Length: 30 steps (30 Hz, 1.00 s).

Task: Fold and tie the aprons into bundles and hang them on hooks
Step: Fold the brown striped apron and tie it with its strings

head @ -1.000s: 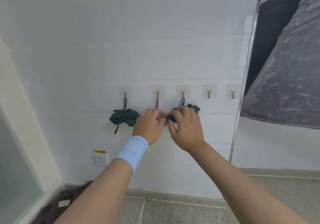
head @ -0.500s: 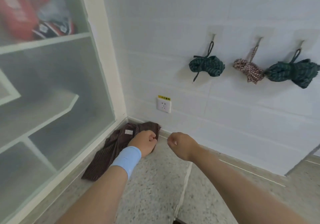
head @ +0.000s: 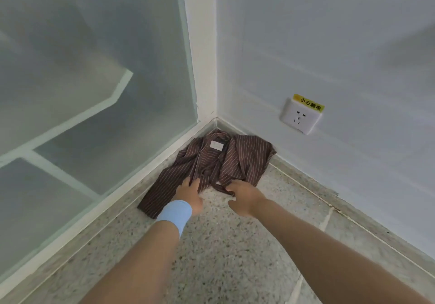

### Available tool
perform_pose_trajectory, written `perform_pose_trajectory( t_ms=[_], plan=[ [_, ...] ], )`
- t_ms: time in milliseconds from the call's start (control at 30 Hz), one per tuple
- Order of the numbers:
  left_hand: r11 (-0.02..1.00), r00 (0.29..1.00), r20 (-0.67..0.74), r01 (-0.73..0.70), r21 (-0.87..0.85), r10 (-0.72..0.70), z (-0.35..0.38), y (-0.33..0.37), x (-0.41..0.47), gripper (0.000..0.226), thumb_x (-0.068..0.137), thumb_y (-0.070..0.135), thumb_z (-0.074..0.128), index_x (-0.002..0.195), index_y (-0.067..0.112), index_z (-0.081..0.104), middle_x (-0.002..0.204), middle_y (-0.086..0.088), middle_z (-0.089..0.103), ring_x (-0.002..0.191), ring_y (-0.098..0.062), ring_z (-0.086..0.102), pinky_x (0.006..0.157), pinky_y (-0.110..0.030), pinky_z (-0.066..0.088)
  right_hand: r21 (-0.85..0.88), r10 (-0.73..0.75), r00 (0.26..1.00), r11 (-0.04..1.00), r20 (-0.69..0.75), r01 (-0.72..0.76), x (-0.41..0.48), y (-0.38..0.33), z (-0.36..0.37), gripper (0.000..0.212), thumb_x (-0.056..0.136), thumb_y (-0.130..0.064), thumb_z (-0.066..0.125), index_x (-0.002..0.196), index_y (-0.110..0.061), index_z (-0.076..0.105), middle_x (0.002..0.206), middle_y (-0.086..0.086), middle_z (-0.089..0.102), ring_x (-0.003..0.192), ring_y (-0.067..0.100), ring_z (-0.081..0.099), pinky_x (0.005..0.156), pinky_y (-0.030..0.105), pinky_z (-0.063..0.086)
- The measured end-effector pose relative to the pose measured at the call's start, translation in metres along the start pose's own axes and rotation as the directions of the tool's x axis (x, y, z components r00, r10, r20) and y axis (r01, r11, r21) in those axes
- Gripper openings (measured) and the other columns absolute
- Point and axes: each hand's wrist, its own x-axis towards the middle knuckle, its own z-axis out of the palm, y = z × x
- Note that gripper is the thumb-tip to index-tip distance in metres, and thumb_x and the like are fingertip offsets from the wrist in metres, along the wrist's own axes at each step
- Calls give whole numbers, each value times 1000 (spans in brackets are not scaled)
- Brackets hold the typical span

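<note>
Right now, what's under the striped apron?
Speckled floor shows all around the apron, which lies crumpled in the corner. Whatever is beneath its folds is covered.

The apron [head: 211, 162] is heaped on the floor [head: 226, 256] at centre frame, in the corner between the glass [head: 94, 80] at left and the wall [head: 341, 44] at right. A socket [head: 300, 117] is set in the wall, upper right of the apron. The left grip [head: 189, 191] and right grip [head: 242, 195] are placed on its near edge.
</note>
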Motion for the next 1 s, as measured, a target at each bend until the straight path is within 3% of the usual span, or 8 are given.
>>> perform_pose_trajectory(
  t_ms=[100,167,300,467,533,633,800,1000],
  plan=[
    [999,991,124,42,6,-42,16,-18,23,79,98,26,50,157,27,-2,165,-1,-10,150,-31,12,115,-41,32,-67,49,995,997,91,-43,29,9,15,72,99,-16,49,159,-25,12,166,-3,-11,153,22,3,120,43,26],
    [998,985,164,52,29,-56,26,-28,30,83,97,30,52,157,25,-5,165,-3,-3,150,-31,12,116,-42,31,-100,97,991,991,92,-88,37,17,25,80,97,-9,50,159,-26,3,166,-1,-14,151,27,14,114,43,36],
    [983,994,92,44,179,-61,33,-34,34,88,93,36,58,157,27,-1,157,-8,24,141,-29,32,110,-44,38,-295,46,991,952,-128,-82,34,30,48,72,91,-7,57,155,-17,23,142,11,38,122,30,47,98,40,46],
    [973,972,207,60,224,-108,37,-44,22,79,92,23,56,155,33,9,134,-8,56,113,-27,60,96,-39,50,-297,24,995,953,-100,-52,11,31,57,24,95,-20,49,115,-19,62,111,3,58,101,23,59,97,37,40],
    [966,968,214,77,248,-132,35,-46,12,74,92,22,55,154,31,17,135,-7,55,115,-27,58,96,-39,50,-160,35,995,986,-99,-50,-2,27,55,20,93,-29,48,105,-21,63,102,0,58,99,22,57,100,38,39],
    [974,997,77,14,225,-32,25,-39,-8,74,87,30,63,151,25,25,142,-8,42,127,-27,45,101,-40,45,275,99,989,959,-109,-66,-25,12,36,15,93,-25,46,94,-20,61,82,3,59,74,18,57,69,33,47],
    [856,874,-112,-486,-176,473,-9,6,-57,93,78,32,75,153,35,21,151,6,31,138,-14,30,112,-36,35,580,-68,991,805,-117,124,-66,-20,-21,28,90,-13,45,83,-30,66,71,-5,61,62,12,54,61,29,44],
    [856,878,-196,-473,-209,437,-57,40,-109,16,89,35,61,95,22,69,94,2,71,91,-20,66,85,-37,53,661,-67,965,717,-252,222,-128,-44,-83,3,85,-16,63,85,-13,64,76,2,65,69,14,61,71,29,50]
  ],
)
